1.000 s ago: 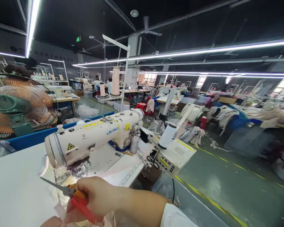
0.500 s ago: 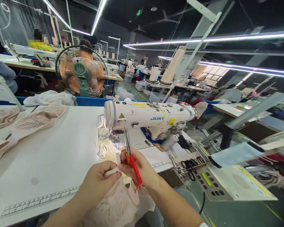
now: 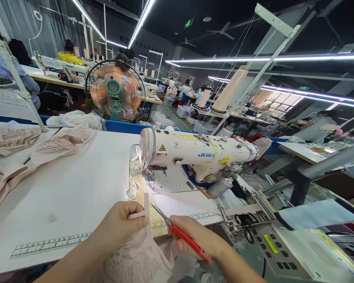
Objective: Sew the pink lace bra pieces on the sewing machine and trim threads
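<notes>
My left hand (image 3: pixel 118 226) pinches a narrow pale strap (image 3: pixel 145 211) that stands up from a pink lace garment (image 3: pixel 138 259) at the table's near edge. My right hand (image 3: pixel 199 237) is closed round the red handles of a pair of scissors (image 3: pixel 179 232). The blades point up and left, their tip close beside the strap. Both hands sit just in front of the white JUKI sewing machine (image 3: pixel 194 153).
The white table (image 3: pixel 61 196) has a printed ruler along its near edge and pink lace pieces (image 3: pixel 32 147) piled at the left. A control box (image 3: pixel 286 247) sits low right, a standing fan (image 3: pixel 115 94) behind. Thread cones (image 3: pixel 230 92) stand beyond the machine. Other people work at far tables.
The camera has swung left from the aisle onto the table. My left hand came in and took the strap. The scissors dropped from upright to slanting toward the strap.
</notes>
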The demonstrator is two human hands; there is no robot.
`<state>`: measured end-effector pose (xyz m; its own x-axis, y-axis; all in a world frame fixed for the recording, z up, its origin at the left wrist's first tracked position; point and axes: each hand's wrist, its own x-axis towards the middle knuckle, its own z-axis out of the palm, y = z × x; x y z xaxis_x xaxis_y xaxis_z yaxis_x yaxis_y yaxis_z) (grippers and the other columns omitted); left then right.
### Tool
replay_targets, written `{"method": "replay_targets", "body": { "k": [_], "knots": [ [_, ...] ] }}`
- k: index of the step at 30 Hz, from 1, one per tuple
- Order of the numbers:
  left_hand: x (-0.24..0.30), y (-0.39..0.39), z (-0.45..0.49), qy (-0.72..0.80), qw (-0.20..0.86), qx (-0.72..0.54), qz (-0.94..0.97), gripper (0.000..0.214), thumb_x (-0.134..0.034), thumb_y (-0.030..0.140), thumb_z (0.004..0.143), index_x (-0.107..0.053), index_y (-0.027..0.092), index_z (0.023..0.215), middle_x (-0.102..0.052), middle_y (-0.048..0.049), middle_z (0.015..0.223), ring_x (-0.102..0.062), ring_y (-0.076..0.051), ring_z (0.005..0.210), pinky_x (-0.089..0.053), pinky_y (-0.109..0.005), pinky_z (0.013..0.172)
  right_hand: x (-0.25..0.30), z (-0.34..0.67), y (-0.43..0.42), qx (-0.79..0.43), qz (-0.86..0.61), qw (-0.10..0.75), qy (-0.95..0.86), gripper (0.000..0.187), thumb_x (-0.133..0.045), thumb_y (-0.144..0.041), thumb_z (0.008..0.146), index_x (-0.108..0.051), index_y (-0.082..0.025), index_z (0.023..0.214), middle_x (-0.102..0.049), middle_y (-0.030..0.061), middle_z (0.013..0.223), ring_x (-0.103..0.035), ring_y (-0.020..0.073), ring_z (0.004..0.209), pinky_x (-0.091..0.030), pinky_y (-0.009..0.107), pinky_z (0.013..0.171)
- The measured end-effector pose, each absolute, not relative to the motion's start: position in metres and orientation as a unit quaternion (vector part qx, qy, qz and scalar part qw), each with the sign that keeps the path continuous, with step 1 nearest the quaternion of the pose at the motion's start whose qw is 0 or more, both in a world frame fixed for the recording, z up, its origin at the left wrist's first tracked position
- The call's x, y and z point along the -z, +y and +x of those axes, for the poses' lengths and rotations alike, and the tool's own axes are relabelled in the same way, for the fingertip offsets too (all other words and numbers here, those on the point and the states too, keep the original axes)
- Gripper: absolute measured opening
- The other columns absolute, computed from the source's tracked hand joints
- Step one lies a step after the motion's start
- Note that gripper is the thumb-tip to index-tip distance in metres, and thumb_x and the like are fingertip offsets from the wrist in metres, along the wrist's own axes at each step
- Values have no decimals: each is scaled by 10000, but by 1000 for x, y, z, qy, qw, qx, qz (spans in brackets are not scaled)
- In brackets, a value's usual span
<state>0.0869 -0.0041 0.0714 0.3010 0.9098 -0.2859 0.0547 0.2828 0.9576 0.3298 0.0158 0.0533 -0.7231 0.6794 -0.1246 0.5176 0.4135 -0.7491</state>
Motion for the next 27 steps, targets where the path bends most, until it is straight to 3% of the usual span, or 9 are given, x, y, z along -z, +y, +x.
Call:
{"method": "replay_targets", "body": {
  "k": [3,10,16,20,27],
  "knots": [
    [-71,-2,87,494,628,-328,504,348,-651,432,651,-414,190,572,-307,83,528,-280,-77,481,-198,-233,484,-58,330,10,-363,-376,47,-851,299,-567,-425,765,-365,-210,726,-469,-38,709,-401,117,629,-289,236,563],
    [-70,4,91,513,645,-291,487,306,-672,442,590,-529,173,620,-405,66,515,-346,-99,486,-261,-241,503,-66,313,4,-350,-411,33,-841,344,-599,-433,716,-334,-212,708,-467,-30,668,-350,115,586,-265,236,542],
    [-64,7,89,504,678,-291,448,322,-727,431,537,-590,158,639,-510,40,520,-443,-122,490,-326,-247,510,-65,307,1,-364,-437,32,-822,355,-617,-472,710,-379,-209,723,-530,-7,681,-368,129,590,-267,240,537],
    [-55,10,87,482,714,-286,420,327,-759,401,525,-622,139,668,-552,25,541,-470,-119,495,-345,-238,502,-66,307,0,-365,-441,22,-820,277,-624,-395,713,-423,-208,748,-565,2,710,-393,132,590,-293,241,554],
    [-58,12,84,496,705,-269,429,336,-766,419,509,-621,151,650,-569,21,545,-502,-134,503,-360,-240,496,-62,304,-1,-387,-452,54,-802,278,-631,-405,723,-435,-207,716,-527,-16,641,-382,123,555,-291,236,532]
  ]
}}
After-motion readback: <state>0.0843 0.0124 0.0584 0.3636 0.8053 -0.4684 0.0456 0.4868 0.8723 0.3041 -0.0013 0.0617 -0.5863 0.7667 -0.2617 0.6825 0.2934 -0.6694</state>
